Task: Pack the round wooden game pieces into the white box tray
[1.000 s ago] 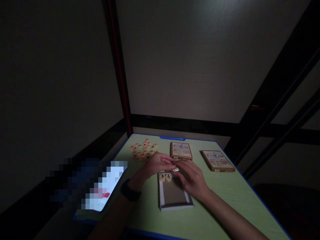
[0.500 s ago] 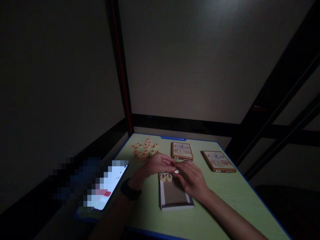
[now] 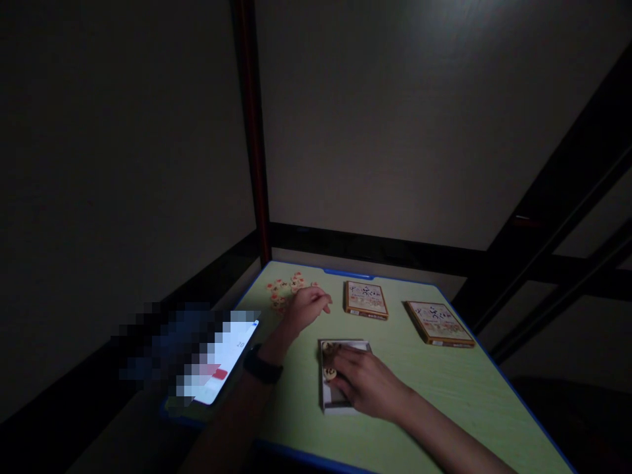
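Observation:
A shallow box tray [image 3: 322, 394] lies on the table in front of me. My right hand [image 3: 363, 378] reaches over it, fingers bent, with thumb and fingertips at a round Chinese chess piece [image 3: 330, 374] by the tray's left wall. Another piece [image 3: 328, 347] sits in the far left corner, and the fingers partly cover what lies beside it. Beside a loose pile of red and black marked Chinese chess pieces [image 3: 280, 301], my left hand [image 3: 307, 306] hovers with its fingers curled together. What those fingers hold, if anything, is hidden. A dark band circles the left wrist.
Two flat printed boxes lie beyond the tray, one box [image 3: 366, 299] at the back middle and another box [image 3: 439, 322] to the right. A lit phone or tablet screen [image 3: 232, 355], partly pixelated, is at the table's left edge. The green table [image 3: 444, 408] has a blue rim.
My hands, together above the tray's far edge before, have parted. The right hand has lowered a piece into the tray near its left side; the left has moved back toward the pile.

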Tool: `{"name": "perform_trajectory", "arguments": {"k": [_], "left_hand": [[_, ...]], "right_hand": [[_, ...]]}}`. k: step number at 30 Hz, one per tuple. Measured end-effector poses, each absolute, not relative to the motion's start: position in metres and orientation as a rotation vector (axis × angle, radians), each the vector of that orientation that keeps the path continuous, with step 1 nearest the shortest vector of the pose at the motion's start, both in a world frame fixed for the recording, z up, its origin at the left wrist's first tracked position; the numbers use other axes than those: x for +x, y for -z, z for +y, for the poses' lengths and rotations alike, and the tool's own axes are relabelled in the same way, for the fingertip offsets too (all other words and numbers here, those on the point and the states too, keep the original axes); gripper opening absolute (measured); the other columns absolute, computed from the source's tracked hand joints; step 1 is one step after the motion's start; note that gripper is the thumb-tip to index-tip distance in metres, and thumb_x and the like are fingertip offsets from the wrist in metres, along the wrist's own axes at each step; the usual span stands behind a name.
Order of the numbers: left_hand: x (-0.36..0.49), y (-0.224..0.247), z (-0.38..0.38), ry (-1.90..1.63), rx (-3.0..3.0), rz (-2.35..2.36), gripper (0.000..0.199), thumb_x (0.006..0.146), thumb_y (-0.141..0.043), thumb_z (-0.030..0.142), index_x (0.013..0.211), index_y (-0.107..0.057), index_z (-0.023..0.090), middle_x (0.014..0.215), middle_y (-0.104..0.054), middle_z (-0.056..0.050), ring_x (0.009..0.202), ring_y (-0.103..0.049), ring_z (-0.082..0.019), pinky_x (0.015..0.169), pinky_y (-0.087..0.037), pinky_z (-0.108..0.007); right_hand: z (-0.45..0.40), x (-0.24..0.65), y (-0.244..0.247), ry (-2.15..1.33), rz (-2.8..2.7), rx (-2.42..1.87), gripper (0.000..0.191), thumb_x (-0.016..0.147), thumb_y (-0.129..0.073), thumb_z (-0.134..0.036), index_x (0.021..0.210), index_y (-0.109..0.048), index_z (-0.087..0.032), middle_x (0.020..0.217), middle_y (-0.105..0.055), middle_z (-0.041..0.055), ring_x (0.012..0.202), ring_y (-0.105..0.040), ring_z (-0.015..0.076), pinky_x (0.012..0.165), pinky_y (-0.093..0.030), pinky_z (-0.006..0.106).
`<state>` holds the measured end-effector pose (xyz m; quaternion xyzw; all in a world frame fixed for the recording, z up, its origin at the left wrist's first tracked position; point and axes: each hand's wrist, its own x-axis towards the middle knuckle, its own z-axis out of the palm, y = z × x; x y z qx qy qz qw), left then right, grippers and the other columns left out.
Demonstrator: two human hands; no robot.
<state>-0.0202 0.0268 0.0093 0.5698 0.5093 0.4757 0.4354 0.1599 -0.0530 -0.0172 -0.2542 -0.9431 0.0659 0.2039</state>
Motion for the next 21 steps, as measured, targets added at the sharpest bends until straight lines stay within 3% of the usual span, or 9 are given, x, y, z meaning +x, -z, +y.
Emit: {"name": "perform_trajectory", "arguments": {"k": [6,15,21], "left_hand": [[-0.013,0.000,0.026,-1.112,1.554,1.351,0.014,0.071,-0.053,0.019,0.059,-0.060,0.017,0.053,-0.062,0.001,0.050,-0.054,-0.012,0.050,-0.035,-0.022],[-0.017,-0.007,0.010,-0.568,2.068,1.651,0.021,0.074,-0.051,0.018,0.064,-0.070,0.017,0.063,-0.071,-0.002,0.061,-0.060,-0.013,0.059,-0.040,-0.022],[-0.017,-0.003,0.010,-0.472,2.049,1.638,0.025,0.076,-0.046,0.019,0.065,-0.069,0.017,0.057,-0.067,-0.001,0.057,-0.061,-0.013,0.058,-0.042,-0.021]], "right_hand": [[-0.051,0.160,0.022,-0.307,-2.575,-0.750,0.023,0.084,-0.063,-0.011,0.104,-0.059,-0.020,0.112,-0.065,0.0089,0.100,-0.065,0.0224,0.088,-0.055,0.032],[-0.045,0.157,0.024,-0.304,-2.577,-0.856,0.014,0.086,-0.061,-0.010,0.097,-0.058,-0.019,0.104,-0.060,0.0074,0.090,-0.063,0.0196,0.080,-0.057,0.031],[-0.042,0.157,0.030,-0.254,-2.593,-0.841,0.012,0.091,-0.058,-0.015,0.102,-0.058,-0.019,0.106,-0.060,0.0081,0.091,-0.064,0.0197,0.078,-0.057,0.031]]}}
